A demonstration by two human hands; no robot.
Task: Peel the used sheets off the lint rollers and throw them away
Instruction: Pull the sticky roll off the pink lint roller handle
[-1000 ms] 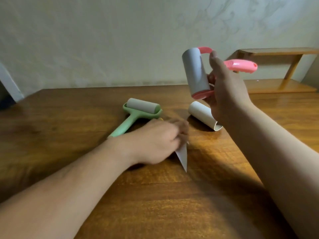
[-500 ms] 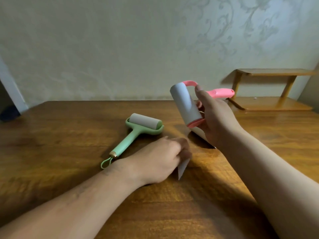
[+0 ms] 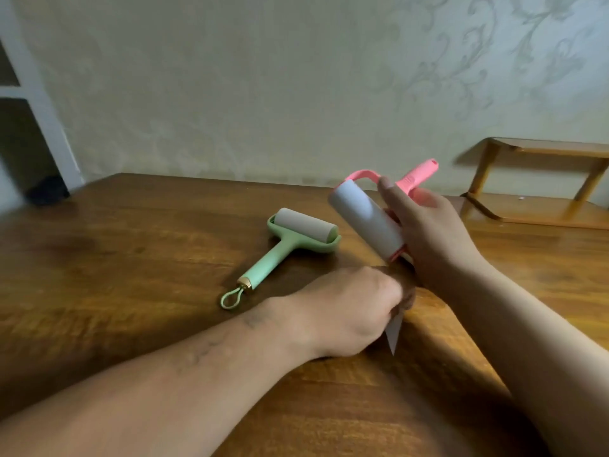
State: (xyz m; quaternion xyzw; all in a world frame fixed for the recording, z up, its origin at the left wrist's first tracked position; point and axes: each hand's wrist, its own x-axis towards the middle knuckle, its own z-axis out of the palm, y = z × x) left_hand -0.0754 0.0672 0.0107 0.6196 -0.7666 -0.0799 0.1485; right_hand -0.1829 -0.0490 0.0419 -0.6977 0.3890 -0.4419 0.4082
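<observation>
My right hand (image 3: 425, 239) grips a pink lint roller (image 3: 365, 217) above the table, its white roll tilted toward the lower right and its pink handle pointing up and away. My left hand (image 3: 349, 311) rests on the wooden table (image 3: 131, 258) just below that roller, fingers closed on a white peeled sheet (image 3: 393, 331) whose pointed end sticks out under the hand. A green lint roller (image 3: 296, 239) lies flat on the table to the left, handle toward me. The spare white roll seen earlier is hidden behind my right hand.
A low wooden shelf (image 3: 540, 179) stands at the back right of the table against the patterned wall. A white door frame (image 3: 39, 103) is at the far left. No bin is in view.
The view has tilted up and back. My right hand has lowered and tilted the pink roller toward the table. My left hand still holds the peeled sheet at about the same spot.
</observation>
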